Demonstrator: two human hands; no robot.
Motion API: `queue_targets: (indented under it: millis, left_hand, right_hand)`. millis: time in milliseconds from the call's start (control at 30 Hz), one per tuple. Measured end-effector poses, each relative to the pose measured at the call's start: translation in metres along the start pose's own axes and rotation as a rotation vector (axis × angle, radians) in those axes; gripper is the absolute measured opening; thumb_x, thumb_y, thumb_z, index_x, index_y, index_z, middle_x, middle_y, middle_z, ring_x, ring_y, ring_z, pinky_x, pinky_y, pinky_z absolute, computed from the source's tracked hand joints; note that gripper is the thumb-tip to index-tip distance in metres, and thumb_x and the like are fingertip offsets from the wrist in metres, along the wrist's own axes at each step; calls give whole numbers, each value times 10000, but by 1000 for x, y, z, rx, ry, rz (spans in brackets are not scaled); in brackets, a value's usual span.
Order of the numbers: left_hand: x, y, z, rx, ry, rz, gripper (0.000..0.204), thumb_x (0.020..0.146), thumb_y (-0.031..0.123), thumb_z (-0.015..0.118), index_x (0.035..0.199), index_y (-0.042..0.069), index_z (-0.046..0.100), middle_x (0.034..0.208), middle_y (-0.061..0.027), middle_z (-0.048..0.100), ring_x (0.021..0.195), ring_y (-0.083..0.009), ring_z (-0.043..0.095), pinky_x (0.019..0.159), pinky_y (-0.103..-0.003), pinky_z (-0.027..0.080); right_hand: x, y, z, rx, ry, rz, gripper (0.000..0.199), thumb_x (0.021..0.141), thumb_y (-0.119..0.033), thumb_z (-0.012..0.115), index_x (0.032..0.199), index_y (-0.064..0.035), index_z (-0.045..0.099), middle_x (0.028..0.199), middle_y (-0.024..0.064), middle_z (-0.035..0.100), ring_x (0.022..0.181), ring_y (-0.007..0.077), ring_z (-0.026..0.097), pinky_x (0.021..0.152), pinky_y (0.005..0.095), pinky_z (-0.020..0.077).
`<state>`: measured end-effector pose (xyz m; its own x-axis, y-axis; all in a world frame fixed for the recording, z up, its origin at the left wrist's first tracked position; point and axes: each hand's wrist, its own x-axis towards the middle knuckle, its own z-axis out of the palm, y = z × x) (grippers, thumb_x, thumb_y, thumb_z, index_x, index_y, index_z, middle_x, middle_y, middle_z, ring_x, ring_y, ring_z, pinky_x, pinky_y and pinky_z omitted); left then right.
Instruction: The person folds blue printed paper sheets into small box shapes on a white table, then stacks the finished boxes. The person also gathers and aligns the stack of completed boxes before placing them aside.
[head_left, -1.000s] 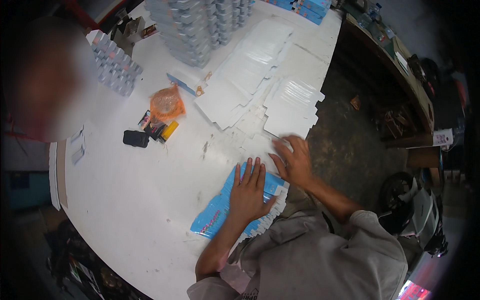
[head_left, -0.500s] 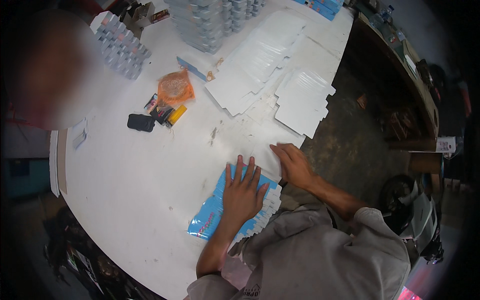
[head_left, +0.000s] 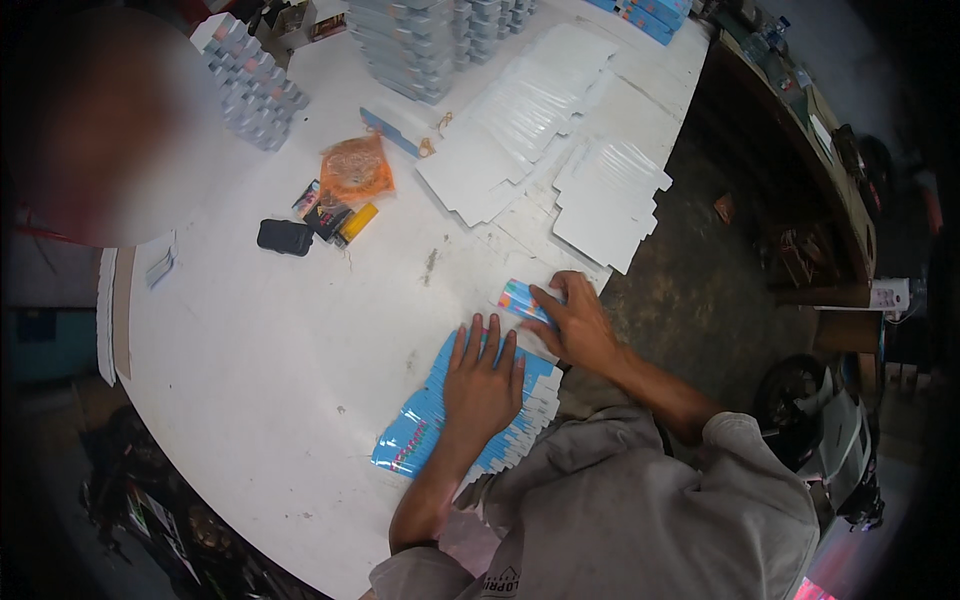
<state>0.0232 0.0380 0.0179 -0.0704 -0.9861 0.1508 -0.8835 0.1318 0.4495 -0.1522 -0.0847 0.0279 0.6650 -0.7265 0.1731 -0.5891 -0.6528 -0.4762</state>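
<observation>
A fanned stack of blue printed carton blanks (head_left: 412, 432) lies at the near edge of the white table, its white tabs toward my body. My left hand (head_left: 482, 385) rests flat on the blanks, fingers stretched out. Just beyond its fingertips, my right hand (head_left: 578, 325) has its thumb and fingers closed around a small blue carton piece (head_left: 516, 298) with colourful print. The piece lies at the tabletop; its far end is hidden under the fingers, so I cannot tell whether it is folded.
White carton sheets (head_left: 520, 110) lie in overlapping piles farther off. Tall stacks of pale cartons (head_left: 400, 50) stand at the back, another (head_left: 250, 85) back left. An orange bag (head_left: 357, 170), a yellow lighter (head_left: 358, 224) and a black case (head_left: 285, 237) sit mid-table. A person (head_left: 120, 130) is at left.
A small blue carton piece now shows in my right hand, whose fingers have closed around it. My left hand stays flat on the blanks, nearly unmoved.
</observation>
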Motion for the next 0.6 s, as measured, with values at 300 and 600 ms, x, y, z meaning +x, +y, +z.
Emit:
queue_targets:
  millis: [300, 600]
  left_hand:
    - [3, 3, -2, 75, -206, 97, 697, 974, 284, 630, 1541, -63, 418, 1646, -238, 368, 1556, -430, 284, 1264, -631, 177]
    - [12, 2, 0, -54, -73, 52, 574, 1048, 417, 569, 1356, -61, 649, 1479, -231, 591, 1446, -397, 483, 1231, -525, 309]
  right_hand:
    - [-15, -11, -3, 439, -252, 199, 275, 903, -41, 725, 1178, -26, 727, 831, 220, 670, 737, 357, 701, 639, 433, 537]
    - [-5, 40, -7, 214, 99, 115, 398, 888, -106, 766, 1268, -21, 683, 1096, 155, 634, 1068, 332, 595, 940, 472, 448]
